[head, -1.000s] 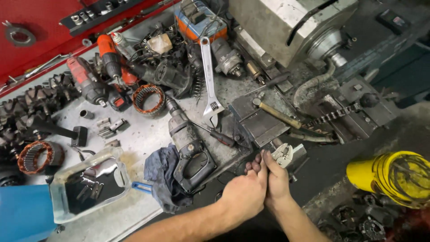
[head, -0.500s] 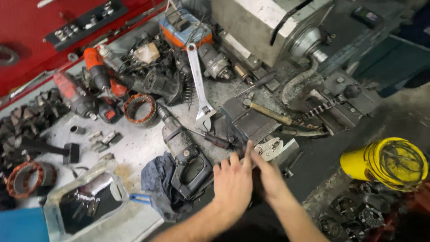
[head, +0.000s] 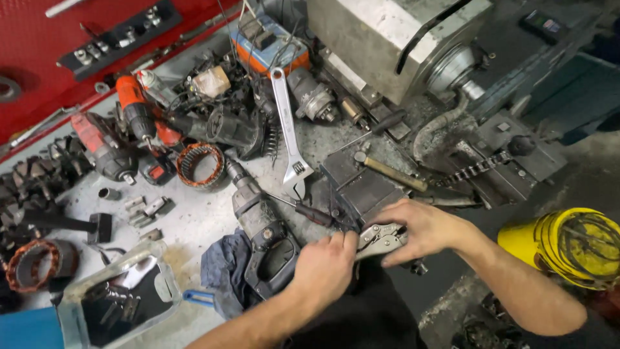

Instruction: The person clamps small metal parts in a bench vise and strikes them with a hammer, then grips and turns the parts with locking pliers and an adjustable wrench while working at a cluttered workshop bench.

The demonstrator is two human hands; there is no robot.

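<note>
At the counter's front edge my right hand [head: 423, 231] fingers hold the locking pliers [head: 381, 240], my left hand [head: 326, 266] is curled beside them; clamping seems unfinished.

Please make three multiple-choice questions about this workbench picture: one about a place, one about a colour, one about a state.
1. Where does the adjustable wrench lie?
A. on the bench behind the vise
B. in the clear tray
C. on the yellow container

2. What colour is the container at the right?
A. blue
B. yellow
C. white

3. What is the right hand doing?
A. hanging free
B. gripping the locking pliers
C. holding a cloth

Answers: 1 A, it lies beyond the vise; 2 B, its wall is yellow; 3 B, fingers wrap the locking pliers.
</note>
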